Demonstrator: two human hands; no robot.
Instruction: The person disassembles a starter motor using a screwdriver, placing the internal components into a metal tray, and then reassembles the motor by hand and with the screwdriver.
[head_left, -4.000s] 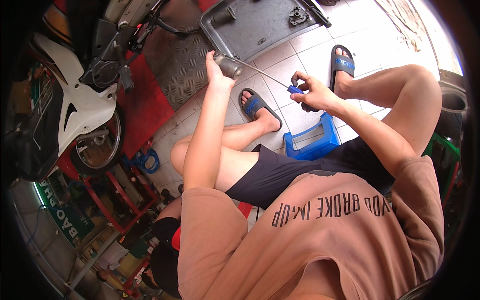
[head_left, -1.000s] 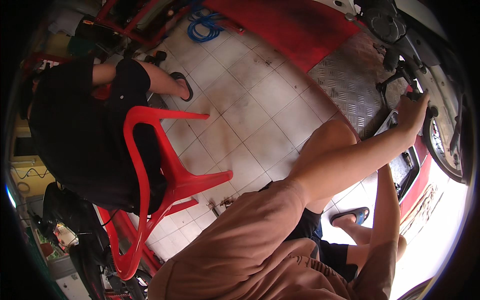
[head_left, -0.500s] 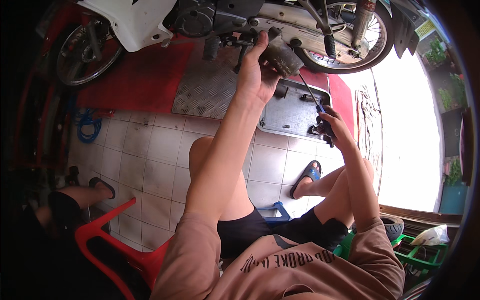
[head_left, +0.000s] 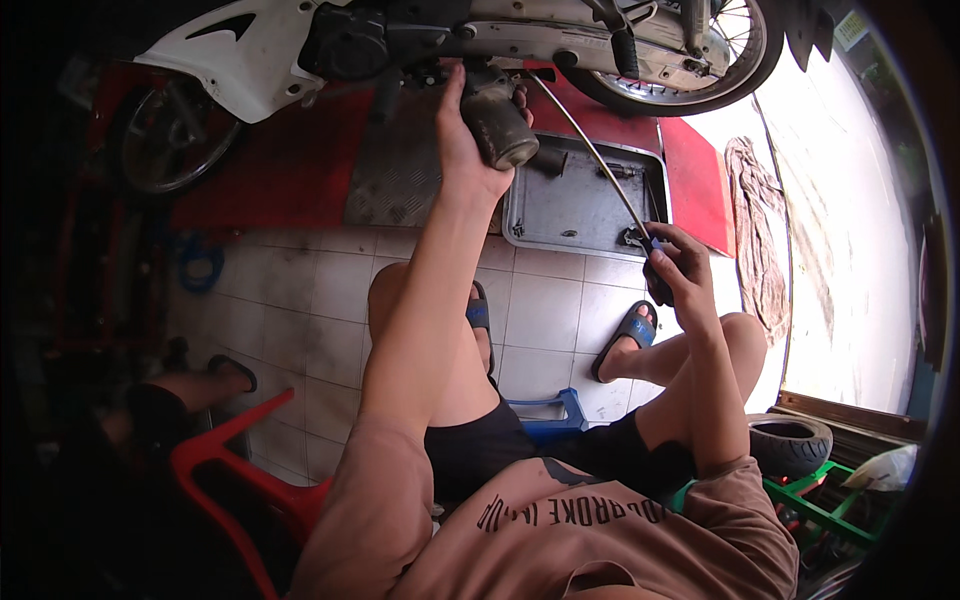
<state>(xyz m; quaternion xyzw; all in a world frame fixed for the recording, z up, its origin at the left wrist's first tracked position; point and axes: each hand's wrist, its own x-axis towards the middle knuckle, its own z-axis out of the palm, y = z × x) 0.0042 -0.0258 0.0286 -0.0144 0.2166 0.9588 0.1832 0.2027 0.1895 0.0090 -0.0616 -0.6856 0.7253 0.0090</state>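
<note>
My left hand (head_left: 468, 150) is wrapped round a grimy, dark metal cylinder (head_left: 497, 125), thumb along its left side and fingertips showing at the right. The cylinder's rounded end tilts down toward me, just below the motorcycle (head_left: 520, 38). In my right hand (head_left: 685, 268) is a screwdriver (head_left: 600, 158) with a long thin shaft and a dark blue and black handle. Its shaft slants up and left, the tip beyond the cylinder's upper right side; whether it touches anything I cannot tell. Beneath both hands lies a metal tray (head_left: 560, 208) with small dark parts inside.
The tray rests partly on a red platform (head_left: 690, 180) with a tread-plate section. A brown cloth (head_left: 755, 230) lies to the right. Near me are a red chair (head_left: 215, 455), a blue stool (head_left: 555, 412), a tire (head_left: 795, 443) and a green crate (head_left: 825, 505). Another person's leg (head_left: 190, 390) shows at left.
The cylinder has swung left, its end now turned more toward me. The screwdriver's tip, formerly at the cylinder's lower end, now points past its upper right side. The whole view has shifted slightly.
</note>
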